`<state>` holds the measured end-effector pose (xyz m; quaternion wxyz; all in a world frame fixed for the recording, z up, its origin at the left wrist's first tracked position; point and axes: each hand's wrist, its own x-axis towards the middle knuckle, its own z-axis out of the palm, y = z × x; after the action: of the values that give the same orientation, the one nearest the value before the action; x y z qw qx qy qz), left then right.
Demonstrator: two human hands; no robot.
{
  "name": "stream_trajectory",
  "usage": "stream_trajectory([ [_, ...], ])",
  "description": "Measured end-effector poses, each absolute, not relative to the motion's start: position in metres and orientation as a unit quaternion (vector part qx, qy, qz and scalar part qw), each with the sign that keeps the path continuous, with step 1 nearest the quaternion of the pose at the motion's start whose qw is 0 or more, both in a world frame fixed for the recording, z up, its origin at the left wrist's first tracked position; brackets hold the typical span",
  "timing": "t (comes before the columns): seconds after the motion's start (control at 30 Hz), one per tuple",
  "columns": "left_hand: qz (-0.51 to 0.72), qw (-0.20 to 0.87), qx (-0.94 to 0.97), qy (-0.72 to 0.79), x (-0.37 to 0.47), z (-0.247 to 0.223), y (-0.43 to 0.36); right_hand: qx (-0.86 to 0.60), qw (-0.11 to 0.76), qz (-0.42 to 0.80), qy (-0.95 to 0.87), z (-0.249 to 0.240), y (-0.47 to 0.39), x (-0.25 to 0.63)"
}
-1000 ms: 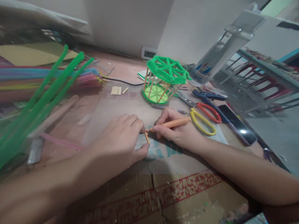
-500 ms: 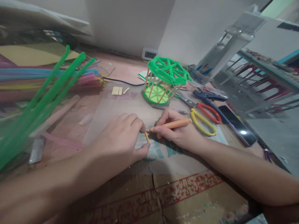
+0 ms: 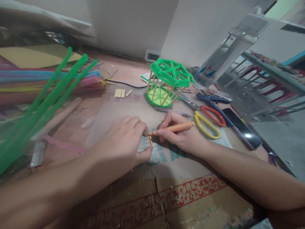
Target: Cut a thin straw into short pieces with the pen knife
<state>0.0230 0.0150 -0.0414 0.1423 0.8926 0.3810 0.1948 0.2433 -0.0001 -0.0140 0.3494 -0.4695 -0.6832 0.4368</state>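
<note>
Between thumb and forefinger, my left hand (image 3: pixel 130 140) pinches a short thin stick (image 3: pixel 150 140), coloured orange, by its two ends. My right hand (image 3: pixel 177 133) grips an orange marker pen (image 3: pixel 179 127) like a writing tool, its tip touching the stick near the upper end. Both hands are low over a translucent plastic sheet (image 3: pixel 107 111) with blue-green print. Behind them stands a round cage-like model (image 3: pixel 170 71) with a green fuzzy top, thin wooden posts and a yellow-green base. Several pale short sticks (image 3: pixel 119 93) lie in a row on the sheet's far left part.
Scissors (image 3: pixel 207 121) with red and yellow handles, blue-handled pliers (image 3: pixel 212 98) and a phone (image 3: pixel 241 127) lie at the right. A clear plastic bottle (image 3: pixel 221 54) stands behind them. Green pipe cleaners (image 3: pixel 54 101) rise at the left before a colourful bundle (image 3: pixel 78 79). A small digital clock (image 3: pixel 152 55) is at the wall.
The marker tip has shifted slightly along the stick, and the stick has tilted a little more upright. Both hands otherwise stay almost in place.
</note>
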Motion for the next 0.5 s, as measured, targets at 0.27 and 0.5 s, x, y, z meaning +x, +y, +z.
stream_trajectory([
  [0.27, 0.169, 0.152, 0.904, 0.363, 0.0234, -0.0361, 0.0169, -0.468, 0.352, 0.459, -0.668, -0.0132, -0.0012, 0.2424],
  [0.5, 0.184, 0.158, 0.9, 0.362, 0.024, -0.038, 0.0177, -0.491, 0.377, 0.445, -0.647, -0.0109, -0.0013, 0.2417],
])
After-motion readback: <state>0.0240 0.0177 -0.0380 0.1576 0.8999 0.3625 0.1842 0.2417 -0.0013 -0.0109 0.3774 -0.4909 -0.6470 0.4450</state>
